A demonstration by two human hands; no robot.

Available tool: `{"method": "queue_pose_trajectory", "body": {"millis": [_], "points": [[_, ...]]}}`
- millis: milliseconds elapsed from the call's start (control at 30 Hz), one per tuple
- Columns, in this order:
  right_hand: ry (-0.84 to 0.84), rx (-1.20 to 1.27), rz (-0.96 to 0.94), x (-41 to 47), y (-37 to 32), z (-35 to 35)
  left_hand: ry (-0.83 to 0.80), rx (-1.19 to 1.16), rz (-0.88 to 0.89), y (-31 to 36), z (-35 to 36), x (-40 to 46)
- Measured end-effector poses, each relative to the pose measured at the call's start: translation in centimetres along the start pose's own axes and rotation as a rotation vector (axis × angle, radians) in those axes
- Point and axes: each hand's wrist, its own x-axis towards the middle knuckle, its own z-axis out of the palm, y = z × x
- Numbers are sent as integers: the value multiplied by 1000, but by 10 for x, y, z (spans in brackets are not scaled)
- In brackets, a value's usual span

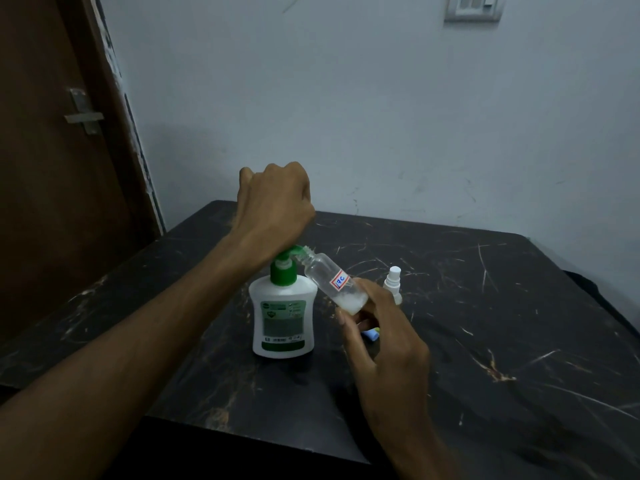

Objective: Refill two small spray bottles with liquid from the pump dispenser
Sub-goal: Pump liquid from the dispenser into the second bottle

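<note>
The left hand [275,199] sits fisted on top of the pump dispenser [283,317], its heel bearing on the green pump head; whether its fingers grip anything I cannot tell, as they curl out of sight. The right hand [377,327] pinches the open spray bottle [334,282] by its base, tilted so its neck meets the green nozzle, a little white liquid pooled at its low end. To my eye, this goes well with short, slow presses and the neck kept snug under the spout, or liquid will run down the outside. The second spray bottle [394,284] stands capped just behind the right hand, and a small blue piece [371,334] lies beneath it. The dark bench [502,323] offers open room to the right; its near edge lies close below both forearms.
</note>
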Motion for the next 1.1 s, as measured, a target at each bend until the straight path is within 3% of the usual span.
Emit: {"method": "queue_pose_trajectory", "body": {"millis": [333,1100], "points": [[-8,-28,13,0,-1,0,36,207,74,14,-12,-2],[-19,-42,1,0,3,1,-17,133,80,10,-11,-2]]}}
